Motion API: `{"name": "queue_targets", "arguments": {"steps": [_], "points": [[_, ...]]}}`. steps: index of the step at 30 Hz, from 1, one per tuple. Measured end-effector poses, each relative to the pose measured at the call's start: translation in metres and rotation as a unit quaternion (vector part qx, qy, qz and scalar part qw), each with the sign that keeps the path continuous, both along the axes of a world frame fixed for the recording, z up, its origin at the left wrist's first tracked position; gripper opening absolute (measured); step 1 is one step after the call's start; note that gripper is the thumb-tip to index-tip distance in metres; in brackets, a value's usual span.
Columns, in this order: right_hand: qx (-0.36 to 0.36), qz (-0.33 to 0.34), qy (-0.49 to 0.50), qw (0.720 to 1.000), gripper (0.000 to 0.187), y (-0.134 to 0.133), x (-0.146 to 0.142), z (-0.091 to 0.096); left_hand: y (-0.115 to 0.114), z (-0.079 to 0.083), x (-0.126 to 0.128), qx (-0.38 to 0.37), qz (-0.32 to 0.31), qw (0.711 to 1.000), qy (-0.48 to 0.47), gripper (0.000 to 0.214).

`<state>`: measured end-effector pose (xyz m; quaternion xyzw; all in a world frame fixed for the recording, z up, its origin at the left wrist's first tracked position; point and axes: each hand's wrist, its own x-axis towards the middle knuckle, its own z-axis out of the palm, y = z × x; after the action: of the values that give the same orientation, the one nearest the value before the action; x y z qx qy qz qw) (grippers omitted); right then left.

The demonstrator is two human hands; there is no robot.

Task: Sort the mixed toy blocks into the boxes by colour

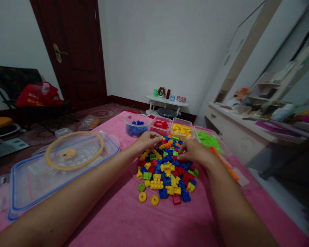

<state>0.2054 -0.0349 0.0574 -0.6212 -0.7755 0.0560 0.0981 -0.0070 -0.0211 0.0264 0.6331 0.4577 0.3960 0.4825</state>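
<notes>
A heap of toy building bricks (157, 185) in yellow, blue, red, green and orange lies on a pink cloth (144, 226). At the heap's far left edge is my left hand (148, 140), its fingers curled with the tips close together; whatever is between them is too small to make out. My right hand (194, 151) reaches over the right side of the heap, thumb and fingers bent and a little apart, close above the bricks. Behind the heap stand a round tub (130, 120) of blue bricks, a box of red bricks (161, 125) and a box of yellow bricks (181, 130).
Light green pieces (208, 140) and orange pieces (228, 166) fill containers at the right. To the left lie a blue-edged clear lid (31, 192) and a round yellow-rimmed lid (74, 167). A white dressing table (243, 140) stands along the right side.
</notes>
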Motion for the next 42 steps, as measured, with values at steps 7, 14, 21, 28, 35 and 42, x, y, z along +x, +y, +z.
{"name": "queue_targets", "arguments": {"steps": [7, 14, 21, 28, 35, 42], "points": [[-0.032, 0.025, 0.076, 0.996, 0.019, 0.004, -0.005, -0.002, -0.003, 0.001, 0.001, -0.012, 0.005, 1.0, -0.024, 0.035], [-0.14, 0.021, 0.573, 0.807, 0.029, 0.004, -0.025, -0.001, -0.002, -0.001, 0.004, 0.019, -0.003, 0.996, -0.084, 0.04], [-0.421, 0.022, 0.755, 0.503, 0.039, 0.002, -0.043, -0.013, -0.007, 0.008, 0.007, 0.091, 0.021, 0.989, -0.113, 0.037], [-0.461, 0.023, 0.775, 0.431, 0.049, -0.001, -0.048, -0.017, -0.007, 0.01, 0.008, 0.115, 0.042, 0.982, -0.145, 0.031], [-0.417, 0.03, 0.81, 0.41, 0.038, -0.004, -0.05, -0.017, -0.006, 0.009, 0.009, 0.149, 0.064, 0.975, -0.153, 0.032], [-0.424, 0.017, 0.795, 0.433, 0.037, -0.003, -0.052, -0.018, -0.012, 0.012, 0.012, 0.149, 0.062, 0.977, -0.143, 0.028]]}}
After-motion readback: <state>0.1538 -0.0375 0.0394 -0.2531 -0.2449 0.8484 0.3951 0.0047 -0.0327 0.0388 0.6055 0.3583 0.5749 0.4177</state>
